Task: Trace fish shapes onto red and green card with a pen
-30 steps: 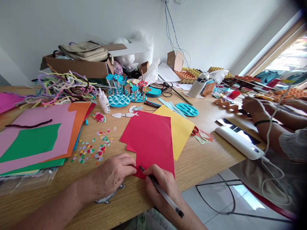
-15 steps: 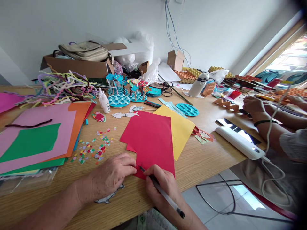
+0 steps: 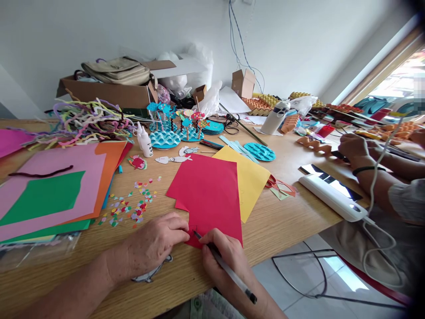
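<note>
A sheet of red paper [image 3: 212,190] lies at the table's front edge, overlapping a yellow sheet [image 3: 254,175]. Gripped in my right hand [image 3: 224,259] is a pen [image 3: 236,280], slanted, its tip touching the red paper near the lower left corner, where small dark lines show. My left hand [image 3: 154,243] is closed, with bent fingers pressed together on the left edge of the red paper beside the pen tip; its thumb is mostly hidden. A grey-white paper cutout [image 3: 149,275] shows partly from under my left hand and wrist.
Small paper bits [image 3: 139,204], a glue bottle [image 3: 144,141] and coloured sheets [image 3: 96,190] lie to the left. Blue wave-shaped crafts [image 3: 164,138] stand behind. Red-handled scissors [image 3: 271,181] and a white power bank-like device [image 3: 332,197] lie right, near another person's hands [image 3: 353,148].
The pen tip and both my hands keep almost the same place on the red paper. At the right, the other person's hands have shifted slightly.
</note>
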A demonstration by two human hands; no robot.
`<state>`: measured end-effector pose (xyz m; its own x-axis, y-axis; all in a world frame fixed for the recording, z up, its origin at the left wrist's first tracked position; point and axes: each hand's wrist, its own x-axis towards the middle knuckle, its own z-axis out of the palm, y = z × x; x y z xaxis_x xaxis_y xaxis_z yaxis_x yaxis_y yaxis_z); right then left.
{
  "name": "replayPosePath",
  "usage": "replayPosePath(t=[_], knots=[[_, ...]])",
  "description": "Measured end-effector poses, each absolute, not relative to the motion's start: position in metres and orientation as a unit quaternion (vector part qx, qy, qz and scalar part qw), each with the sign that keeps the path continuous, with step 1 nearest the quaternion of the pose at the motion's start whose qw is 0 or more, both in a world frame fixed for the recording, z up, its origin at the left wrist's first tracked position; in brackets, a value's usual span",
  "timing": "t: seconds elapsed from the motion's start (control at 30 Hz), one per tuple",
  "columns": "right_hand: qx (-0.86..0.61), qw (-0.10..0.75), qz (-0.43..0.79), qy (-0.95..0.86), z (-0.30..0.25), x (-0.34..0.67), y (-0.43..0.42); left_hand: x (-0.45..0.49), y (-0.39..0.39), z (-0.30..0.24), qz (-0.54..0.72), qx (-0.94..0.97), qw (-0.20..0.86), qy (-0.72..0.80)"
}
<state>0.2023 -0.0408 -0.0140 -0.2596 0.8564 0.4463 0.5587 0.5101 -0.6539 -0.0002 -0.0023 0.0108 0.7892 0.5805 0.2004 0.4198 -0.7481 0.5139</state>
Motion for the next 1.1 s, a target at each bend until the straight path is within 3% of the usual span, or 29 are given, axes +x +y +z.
replayPosePath(t=[0.9, 1.1], knots=[[-0.463, 0.405, 0.198, -0.763, -0.017, 0.202, -0.041, 0.000, -0.002, 0.009, 0.175, 0.918, 0.226, 0.276], [-0.472, 0.386, 0.251, -0.752, -0.006, 0.205, -0.042, -0.001, -0.002, 0.010, 0.167, 0.918, 0.228, 0.278]])
